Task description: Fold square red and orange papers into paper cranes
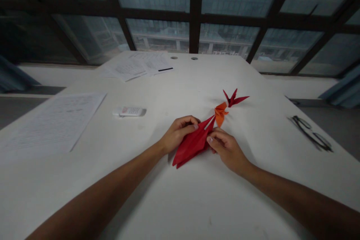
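The left hand (179, 132) pinches the red folded paper (193, 143) at ten o'clock, the right hand (226, 147) at three, over mid-bench (174, 202). Light, even grips should serve best (thin points crease easily). Beyond, towards one o'clock: one orange folded figure (221, 113), one smaller red figure (233, 101).

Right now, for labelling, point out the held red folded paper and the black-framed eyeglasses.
Held red folded paper (193, 143), head view: broad upper face.
Black-framed eyeglasses (311, 134), head view: frame's middle.
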Demonstrator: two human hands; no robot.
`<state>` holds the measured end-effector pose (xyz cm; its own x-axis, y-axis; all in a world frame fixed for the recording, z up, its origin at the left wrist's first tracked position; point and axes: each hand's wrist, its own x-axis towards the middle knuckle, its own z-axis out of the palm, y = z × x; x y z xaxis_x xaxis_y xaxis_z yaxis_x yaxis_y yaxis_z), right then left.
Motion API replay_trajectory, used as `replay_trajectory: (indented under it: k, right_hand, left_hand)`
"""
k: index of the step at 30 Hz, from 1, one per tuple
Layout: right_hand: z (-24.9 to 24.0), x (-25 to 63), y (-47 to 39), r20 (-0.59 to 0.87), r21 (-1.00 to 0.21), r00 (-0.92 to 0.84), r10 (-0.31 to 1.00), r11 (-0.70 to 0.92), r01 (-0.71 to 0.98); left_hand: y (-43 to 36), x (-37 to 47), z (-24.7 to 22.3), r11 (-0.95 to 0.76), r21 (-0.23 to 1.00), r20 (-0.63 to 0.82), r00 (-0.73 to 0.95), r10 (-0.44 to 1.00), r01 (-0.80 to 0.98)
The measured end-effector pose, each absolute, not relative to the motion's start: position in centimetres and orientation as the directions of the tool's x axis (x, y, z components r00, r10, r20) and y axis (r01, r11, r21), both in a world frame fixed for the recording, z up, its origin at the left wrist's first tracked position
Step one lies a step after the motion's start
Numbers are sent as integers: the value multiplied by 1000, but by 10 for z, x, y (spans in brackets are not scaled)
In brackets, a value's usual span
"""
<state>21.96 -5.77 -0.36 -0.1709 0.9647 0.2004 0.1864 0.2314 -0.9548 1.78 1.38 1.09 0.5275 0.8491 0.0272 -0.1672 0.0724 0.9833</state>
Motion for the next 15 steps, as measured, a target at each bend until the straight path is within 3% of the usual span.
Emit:
replay_trajectory:
  k: [15]
  right_hand:
    - [-3, 218, -60, 86, -996, -62, 994, 87, 17]
  left_hand:
    - [17, 22, 10, 79, 988, -8, 459, 888, -135]
